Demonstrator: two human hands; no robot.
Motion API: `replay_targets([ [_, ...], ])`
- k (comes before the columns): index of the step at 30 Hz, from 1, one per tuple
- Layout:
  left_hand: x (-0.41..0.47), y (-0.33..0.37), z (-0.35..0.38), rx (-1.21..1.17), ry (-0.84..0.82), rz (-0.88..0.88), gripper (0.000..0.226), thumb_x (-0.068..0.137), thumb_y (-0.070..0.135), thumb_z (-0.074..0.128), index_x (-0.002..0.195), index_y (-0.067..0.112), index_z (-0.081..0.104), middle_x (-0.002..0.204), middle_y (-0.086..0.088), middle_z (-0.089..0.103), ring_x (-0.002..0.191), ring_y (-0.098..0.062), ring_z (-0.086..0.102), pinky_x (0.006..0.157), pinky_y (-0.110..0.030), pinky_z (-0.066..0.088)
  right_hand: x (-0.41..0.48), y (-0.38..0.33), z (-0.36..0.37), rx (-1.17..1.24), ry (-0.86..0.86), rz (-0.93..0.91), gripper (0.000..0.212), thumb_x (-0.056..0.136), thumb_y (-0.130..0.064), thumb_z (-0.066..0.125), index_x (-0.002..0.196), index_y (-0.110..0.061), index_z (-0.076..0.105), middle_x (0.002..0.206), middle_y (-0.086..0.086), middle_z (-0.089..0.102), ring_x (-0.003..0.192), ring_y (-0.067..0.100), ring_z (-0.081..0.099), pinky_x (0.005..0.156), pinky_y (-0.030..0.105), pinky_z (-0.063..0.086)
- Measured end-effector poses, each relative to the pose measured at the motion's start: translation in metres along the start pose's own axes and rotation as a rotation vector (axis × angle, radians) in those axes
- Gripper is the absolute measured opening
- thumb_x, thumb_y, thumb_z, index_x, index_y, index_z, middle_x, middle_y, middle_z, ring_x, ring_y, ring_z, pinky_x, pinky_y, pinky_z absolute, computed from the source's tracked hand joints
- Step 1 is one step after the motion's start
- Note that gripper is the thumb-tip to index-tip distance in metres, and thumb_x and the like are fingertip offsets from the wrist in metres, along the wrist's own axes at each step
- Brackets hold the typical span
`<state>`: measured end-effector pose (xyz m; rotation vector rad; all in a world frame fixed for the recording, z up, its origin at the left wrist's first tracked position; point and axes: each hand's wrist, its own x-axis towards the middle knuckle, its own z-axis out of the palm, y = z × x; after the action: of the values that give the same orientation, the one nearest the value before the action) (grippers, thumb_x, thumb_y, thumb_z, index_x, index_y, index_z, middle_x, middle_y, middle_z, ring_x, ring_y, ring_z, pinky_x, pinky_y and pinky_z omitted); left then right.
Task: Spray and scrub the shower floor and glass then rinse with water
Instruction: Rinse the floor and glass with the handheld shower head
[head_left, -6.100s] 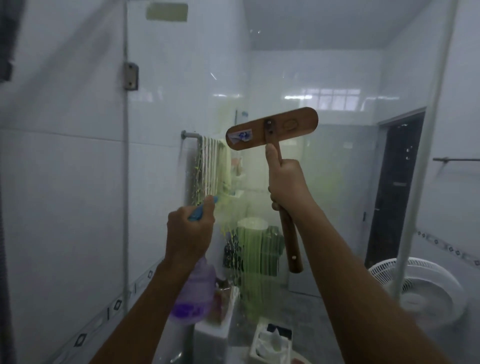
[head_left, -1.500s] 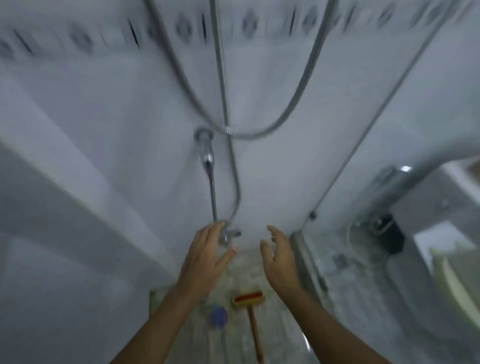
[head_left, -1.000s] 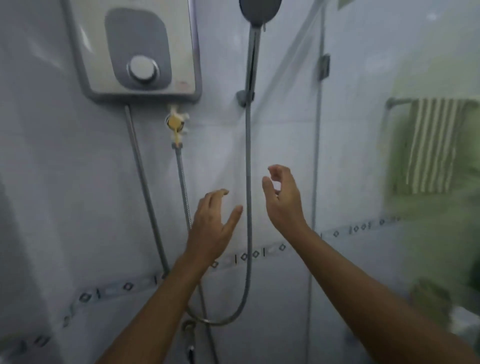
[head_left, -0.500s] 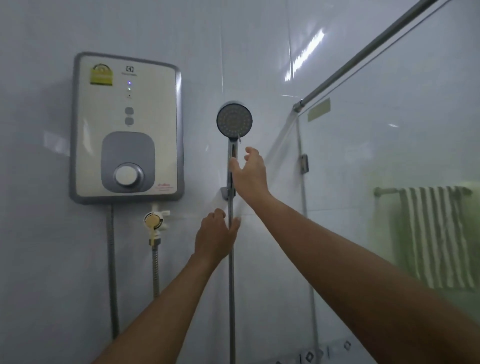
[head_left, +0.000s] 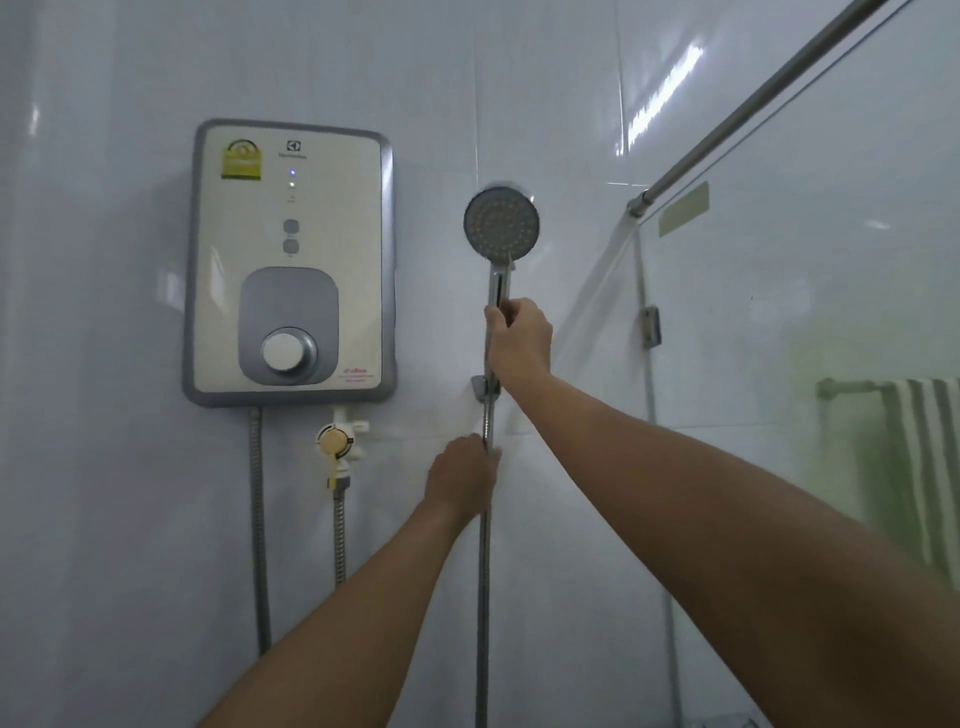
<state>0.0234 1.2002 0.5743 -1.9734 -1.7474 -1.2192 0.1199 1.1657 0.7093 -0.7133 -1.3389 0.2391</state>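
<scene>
The right hand (head_left: 519, 340) is gripping the handle of the shower head (head_left: 501, 223), fingers curling round it, just right of the water heater (head_left: 291, 260). The shower head is facing outward, level with the water heater's upper half (whether its handle is sitting in the wall bracket (head_left: 479, 385) is unclear). Below and right of the water heater, the left hand (head_left: 460, 480) is curling its fingers round the hose (head_left: 483, 597). Farther right of the water heater, the shower glass (head_left: 779, 312) is standing.
</scene>
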Motion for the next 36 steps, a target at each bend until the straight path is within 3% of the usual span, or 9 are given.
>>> replay_targets([
  [3,-0.007,0.015,-0.024,-0.384,0.070,-0.010,0.030,0.107,0.040,0.037,0.102,0.013,0.049,0.089,-0.016,0.066,0.076,-0.035,0.068,0.068,-0.045,0.059,0.015,-0.025,-0.008,0.175,0.061,0.001,0.021,0.101,-0.027,0.053,0.101,-0.007,0.060,0.086,0.002,0.064,0.073,0.014,0.061,0.060,0.012,0.047],
  [5,-0.023,0.022,-0.038,-0.639,0.040,-0.061,0.030,0.108,0.040,0.036,0.104,0.012,0.046,0.080,-0.015,0.062,0.059,-0.027,0.064,0.050,-0.033,0.056,0.019,-0.037,-0.011,0.368,-0.008,0.149,0.022,0.101,-0.026,0.049,0.099,-0.008,0.060,0.089,0.010,0.068,0.074,0.019,0.067,0.072,0.030,0.059],
  [7,-0.050,0.017,-0.042,-0.745,-0.008,-0.085,0.034,0.107,0.042,0.037,0.104,0.009,0.043,0.072,-0.012,0.050,0.049,-0.017,0.048,0.041,-0.026,0.044,0.008,-0.038,-0.018,0.594,-0.053,0.371,0.029,0.101,-0.029,0.041,0.103,-0.007,0.060,0.087,0.011,0.066,0.071,0.020,0.067,0.071,0.036,0.059],
  [13,-0.153,-0.009,-0.023,-0.886,-0.163,-0.195,0.051,0.103,0.059,0.025,0.075,0.022,0.047,0.058,0.006,0.038,0.045,-0.007,0.028,0.039,-0.019,0.024,-0.068,0.011,-0.028,0.862,-0.200,0.674,0.043,0.099,-0.048,0.035,0.085,-0.011,0.051,0.059,0.000,0.038,0.043,0.012,0.035,0.043,0.020,0.034],
  [17,-0.222,-0.039,-0.001,-1.043,-0.268,-0.457,0.069,0.094,0.073,0.015,0.069,0.019,0.051,0.053,0.002,0.030,0.044,-0.011,0.021,0.043,-0.018,0.016,-0.149,0.056,-0.030,0.797,-0.264,0.755,0.047,0.095,-0.061,0.049,0.100,-0.015,0.045,0.058,-0.003,0.036,0.044,0.008,0.026,0.040,0.020,0.027],
  [24,-0.344,-0.114,0.073,-0.957,-0.246,-1.022,0.056,0.101,0.066,0.028,0.078,0.019,0.048,0.047,0.002,0.031,0.036,-0.011,0.023,0.042,-0.014,0.018,-0.312,0.129,-0.034,0.711,-0.275,0.694,0.029,0.104,-0.045,0.040,0.104,-0.017,0.048,0.067,0.005,0.050,0.043,0.018,0.036,0.045,0.025,0.035],
  [29,-0.407,-0.165,0.122,-0.724,-0.149,-1.113,0.051,0.103,0.055,0.039,0.076,0.014,0.049,0.051,-0.004,0.045,0.034,-0.013,0.040,0.042,-0.020,0.030,-0.396,0.158,-0.036,0.696,-0.239,0.854,0.027,0.090,-0.034,0.039,0.086,-0.010,0.052,0.060,0.007,0.049,0.044,0.020,0.038,0.046,0.027,0.034],
  [32,-0.448,-0.195,0.157,-0.514,-0.161,-1.111,0.062,0.101,0.057,0.039,0.109,-0.001,0.058,0.078,-0.016,0.066,0.067,-0.031,0.069,0.061,-0.037,0.057,-0.449,0.186,-0.023,0.528,-0.271,0.967,0.030,0.082,-0.037,0.036,0.082,-0.012,0.051,0.053,0.003,0.047,0.046,0.019,0.038,0.047,0.028,0.032],
  [36,-0.469,-0.213,0.181,-0.392,-0.162,-1.232,0.054,0.101,0.056,0.045,0.105,0.003,0.052,0.096,-0.018,0.064,0.073,-0.023,0.058,0.058,-0.029,0.042,-0.490,0.211,-0.008,0.379,-0.343,1.056,0.032,0.086,-0.039,0.036,0.074,-0.013,0.051,0.053,0.004,0.041,0.050,0.018,0.037,0.051,0.032,0.030],
])
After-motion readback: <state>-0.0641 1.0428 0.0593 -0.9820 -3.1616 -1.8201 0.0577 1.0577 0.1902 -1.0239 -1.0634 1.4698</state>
